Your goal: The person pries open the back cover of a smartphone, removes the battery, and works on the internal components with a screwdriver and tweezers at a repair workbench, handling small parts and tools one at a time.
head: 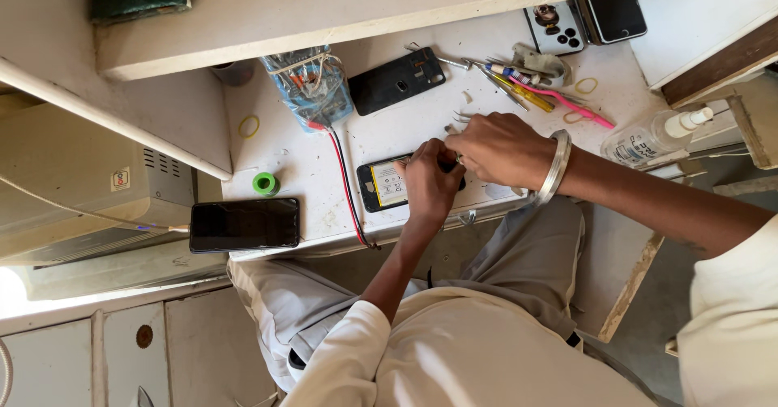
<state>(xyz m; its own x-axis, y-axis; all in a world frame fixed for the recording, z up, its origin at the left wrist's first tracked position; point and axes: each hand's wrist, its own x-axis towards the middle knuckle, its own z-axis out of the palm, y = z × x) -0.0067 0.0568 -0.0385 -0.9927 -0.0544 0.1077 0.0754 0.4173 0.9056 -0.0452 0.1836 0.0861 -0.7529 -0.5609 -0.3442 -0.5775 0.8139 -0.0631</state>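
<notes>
You sit at a small white worktop (300,160), knees under its near edge. Your left hand (429,182) presses down on an opened phone (387,185) lying at that near edge, pinning it so it cannot slide; its grip is closed on the phone. Your right hand (502,147), a metal bangle (557,164) on its wrist, curls over the same phone; whether its grip holds a tool, you cannot tell. A dark phone (245,224) sits at the near left corner. Farther back lie a black back cover (397,80) and screwdrivers (535,91), within reach.
</notes>
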